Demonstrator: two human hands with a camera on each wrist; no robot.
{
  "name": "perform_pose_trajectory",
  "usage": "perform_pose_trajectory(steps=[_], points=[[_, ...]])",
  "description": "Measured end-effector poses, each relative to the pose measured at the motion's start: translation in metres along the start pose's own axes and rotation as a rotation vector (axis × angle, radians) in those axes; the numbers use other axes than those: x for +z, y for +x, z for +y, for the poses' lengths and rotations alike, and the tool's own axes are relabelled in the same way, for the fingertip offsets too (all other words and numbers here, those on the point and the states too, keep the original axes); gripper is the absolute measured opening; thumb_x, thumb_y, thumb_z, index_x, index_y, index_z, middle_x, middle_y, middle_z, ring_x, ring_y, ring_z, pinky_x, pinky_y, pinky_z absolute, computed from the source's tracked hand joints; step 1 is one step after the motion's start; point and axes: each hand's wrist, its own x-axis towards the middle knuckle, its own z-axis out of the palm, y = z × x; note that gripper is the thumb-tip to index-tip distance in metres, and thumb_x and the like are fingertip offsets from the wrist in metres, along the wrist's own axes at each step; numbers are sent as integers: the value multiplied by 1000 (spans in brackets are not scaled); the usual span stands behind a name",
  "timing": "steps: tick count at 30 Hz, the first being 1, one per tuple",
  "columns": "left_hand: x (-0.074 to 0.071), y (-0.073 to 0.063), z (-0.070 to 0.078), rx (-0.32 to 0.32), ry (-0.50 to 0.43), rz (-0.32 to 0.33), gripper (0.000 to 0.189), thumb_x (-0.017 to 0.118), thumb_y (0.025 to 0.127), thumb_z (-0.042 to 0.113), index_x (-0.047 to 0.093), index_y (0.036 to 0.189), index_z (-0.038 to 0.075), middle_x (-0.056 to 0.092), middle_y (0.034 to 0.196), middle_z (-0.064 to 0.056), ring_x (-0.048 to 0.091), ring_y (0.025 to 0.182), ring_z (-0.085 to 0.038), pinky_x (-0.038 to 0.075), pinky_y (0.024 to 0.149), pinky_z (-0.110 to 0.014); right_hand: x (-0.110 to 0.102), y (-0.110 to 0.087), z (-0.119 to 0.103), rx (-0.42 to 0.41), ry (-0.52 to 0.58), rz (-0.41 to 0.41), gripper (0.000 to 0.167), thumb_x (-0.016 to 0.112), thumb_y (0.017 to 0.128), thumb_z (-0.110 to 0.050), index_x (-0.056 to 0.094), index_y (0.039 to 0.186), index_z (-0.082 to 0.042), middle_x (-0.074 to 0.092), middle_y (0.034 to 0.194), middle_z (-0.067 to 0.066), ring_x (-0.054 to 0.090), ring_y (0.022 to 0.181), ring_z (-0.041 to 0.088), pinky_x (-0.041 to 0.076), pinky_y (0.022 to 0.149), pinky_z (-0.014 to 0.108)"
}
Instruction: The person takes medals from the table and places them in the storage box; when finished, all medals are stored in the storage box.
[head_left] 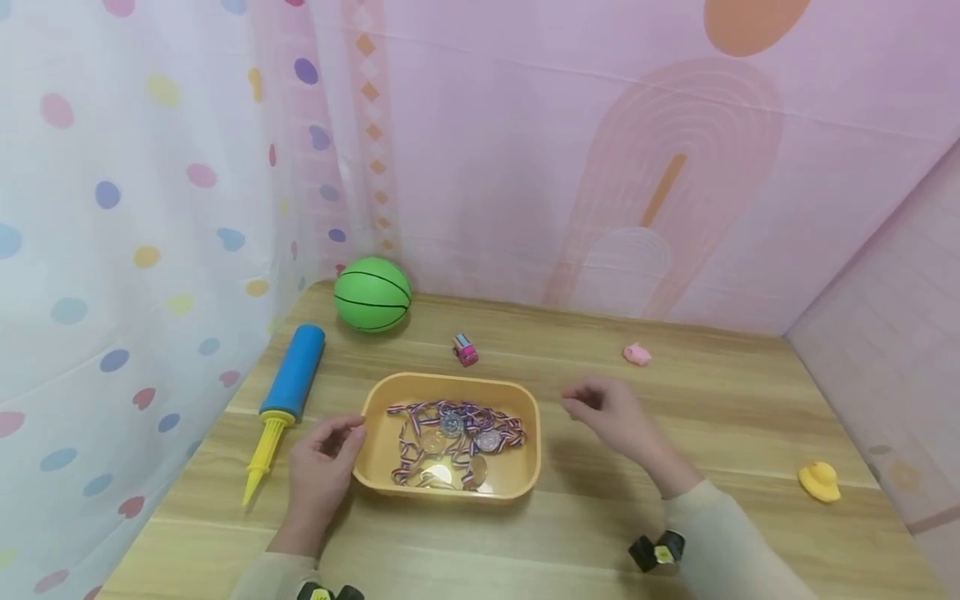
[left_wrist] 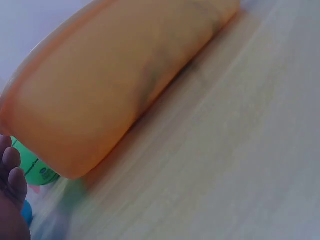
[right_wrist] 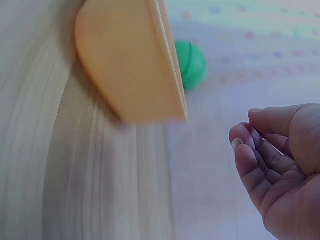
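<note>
A yellow-orange plastic basin [head_left: 446, 493] stands on the wooden table. Inside it lie several gold and silver medals [head_left: 452, 423] on tangled striped ribbons [head_left: 510, 429]. At the basin's left end, my left hand [head_left: 322, 467] holds the rim between thumb and fingers; in the left wrist view its fingertips [left_wrist: 17, 181] show right by the rim. My right hand [head_left: 615, 417] hovers apart from the basin's right side, its fingers loosely bent and nothing in them, as the right wrist view also shows.
Left of the basin lies a blue and yellow hand pump [head_left: 292, 375]. Behind stand a green ball [head_left: 372, 294] and a small pink toy [head_left: 465, 350]. A pink pig figure [head_left: 637, 354] and a yellow rubber duck [head_left: 820, 482] sit to the right. Patterned curtains [head_left: 480, 150] border the table.
</note>
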Motion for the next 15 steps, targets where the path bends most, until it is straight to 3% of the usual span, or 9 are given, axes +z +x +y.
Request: perform_pose_trajectory(steps=[3, 6, 10, 13, 15], points=[[-4, 2, 4, 49, 44, 14, 10, 69, 88, 9, 71, 97, 5, 63, 86, -3, 53, 76, -12, 44, 64, -15, -19, -20, 15, 15, -46, 42, 11, 67, 91, -17, 70, 98, -9, 69, 90, 2, 63, 78, 13, 53, 66, 27], [-9, 5, 13, 148, 158, 10, 11, 70, 87, 7, 72, 97, 5, 63, 89, -1, 54, 80, -13, 44, 70, -15, -39, -42, 26, 24, -147, 91, 12, 67, 92, -21, 71, 99, -12, 70, 94, -1, 64, 82, 12, 52, 69, 27], [-16, 14, 27, 445, 329, -28, 16, 74, 80, 8, 72, 96, 6, 63, 92, -2, 57, 82, -17, 43, 70, -21, -64, -70, 33, 16, -279, 157, 13, 68, 91, -22, 71, 100, -13, 70, 95, -2, 64, 81, 10, 52, 69, 26], [-22, 24, 40, 662, 428, -108, 28, 76, 75, 15, 70, 101, 5, 63, 97, -8, 58, 85, -22, 46, 68, -31, -81, -87, 32, -18, -383, 197, 19, 69, 90, -23, 70, 105, -12, 71, 97, 1, 66, 83, 15, 54, 70, 33], [-27, 32, 49, 730, 497, -198, 43, 77, 75, 24, 67, 111, 4, 61, 106, -12, 58, 93, -26, 49, 73, -39, -91, -96, 32, -40, -459, 220, 26, 71, 88, -25, 69, 110, -10, 70, 102, 6, 66, 89, 23, 53, 74, 43]])
